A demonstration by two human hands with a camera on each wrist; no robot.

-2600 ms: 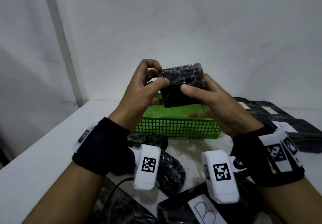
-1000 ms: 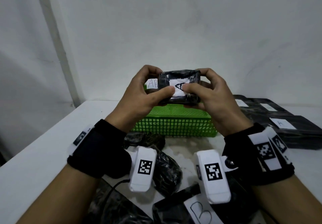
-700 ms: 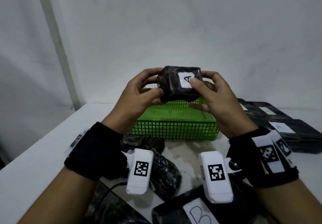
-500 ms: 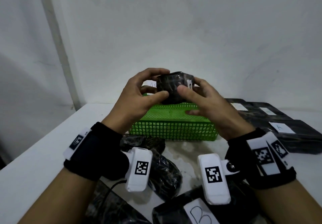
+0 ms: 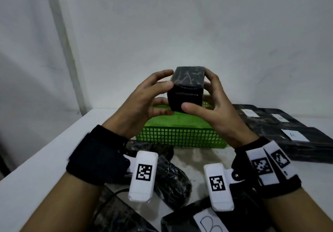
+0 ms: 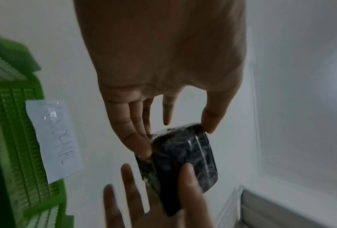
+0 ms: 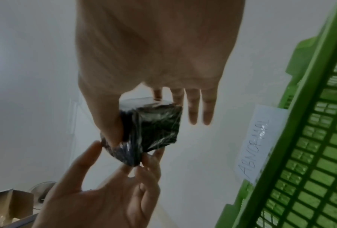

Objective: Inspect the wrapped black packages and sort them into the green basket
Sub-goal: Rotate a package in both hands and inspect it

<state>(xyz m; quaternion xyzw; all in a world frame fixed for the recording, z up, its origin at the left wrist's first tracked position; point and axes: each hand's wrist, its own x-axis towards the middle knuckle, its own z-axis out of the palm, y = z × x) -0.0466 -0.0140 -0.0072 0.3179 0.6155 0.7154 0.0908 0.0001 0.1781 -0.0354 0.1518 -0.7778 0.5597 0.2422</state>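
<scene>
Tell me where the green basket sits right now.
In the head view the green basket sits mid-table against the wall, under the black package held by both hands, with flat black packages to its right.

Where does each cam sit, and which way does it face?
Head: worn on the head, faces forward and down at the package, basket and table; both forearms show.
Left wrist: looks along the left hand at the package; right fingertips show.
Right wrist: looks along the right hand; left hand below.
All three views share the package and basket.
</scene>
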